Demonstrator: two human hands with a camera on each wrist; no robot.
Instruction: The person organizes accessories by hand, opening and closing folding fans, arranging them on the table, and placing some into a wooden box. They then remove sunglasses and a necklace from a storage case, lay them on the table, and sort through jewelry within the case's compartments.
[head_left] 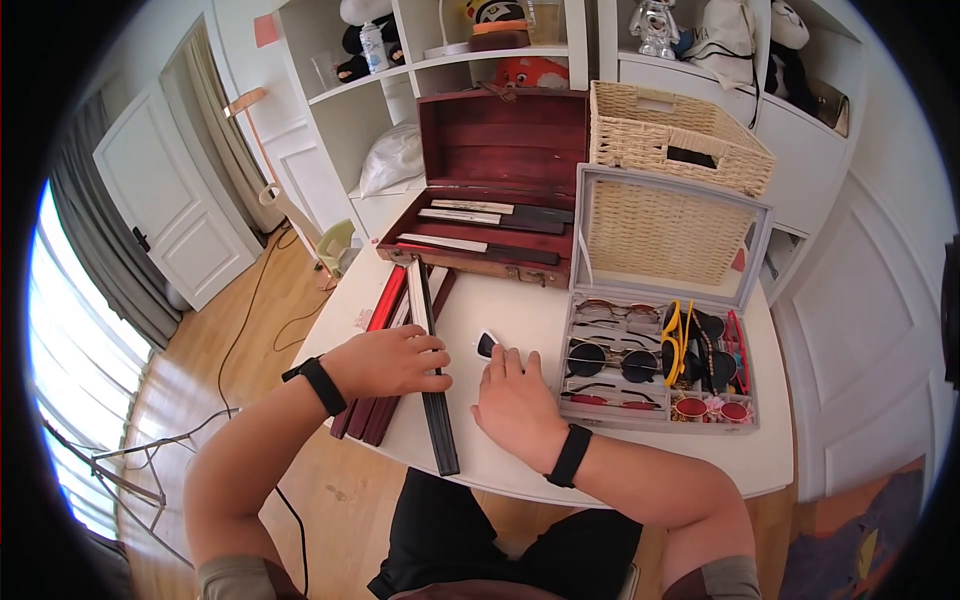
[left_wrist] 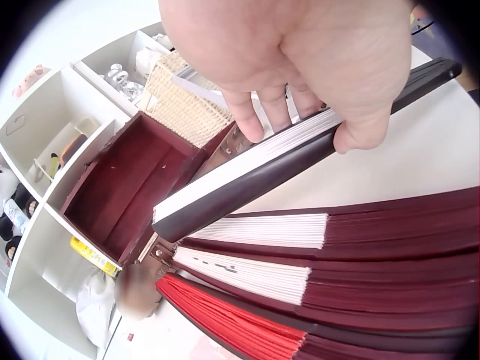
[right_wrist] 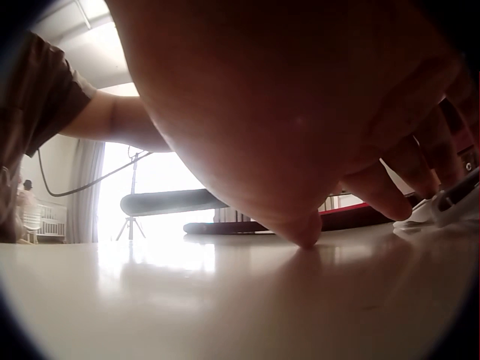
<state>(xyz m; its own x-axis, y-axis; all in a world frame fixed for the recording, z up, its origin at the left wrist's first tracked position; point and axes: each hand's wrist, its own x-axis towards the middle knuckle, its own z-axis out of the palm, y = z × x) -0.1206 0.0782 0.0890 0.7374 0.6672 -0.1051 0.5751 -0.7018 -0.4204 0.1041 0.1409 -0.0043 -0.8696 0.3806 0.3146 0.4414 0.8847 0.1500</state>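
Note:
My left hand [head_left: 395, 362] grips a folded black folding fan [head_left: 440, 430] with white leaf edges, thumb on one side and fingers on the other. In the left wrist view this fan [left_wrist: 262, 180] slants above several folded fans [left_wrist: 405, 232] with dark maroon sticks, one with a red leaf [left_wrist: 232, 315]. Palm down, my right hand [head_left: 520, 405] rests on the white table [head_left: 490, 450], fingers extended. Just beyond its fingertips lie white-framed sunglasses with a dark lens [head_left: 487, 345], partly hidden by the hand; their pale frame [right_wrist: 454, 202] shows at the right wrist view's edge.
An open dark-red wooden case [head_left: 505, 140] at the back holds several folded fans [head_left: 465, 215]. On the right stands an open grey display box [head_left: 660, 425] of several sunglasses, its clear lid raised before a woven basket [head_left: 680, 150]. White shelves [head_left: 350, 85] rise behind.

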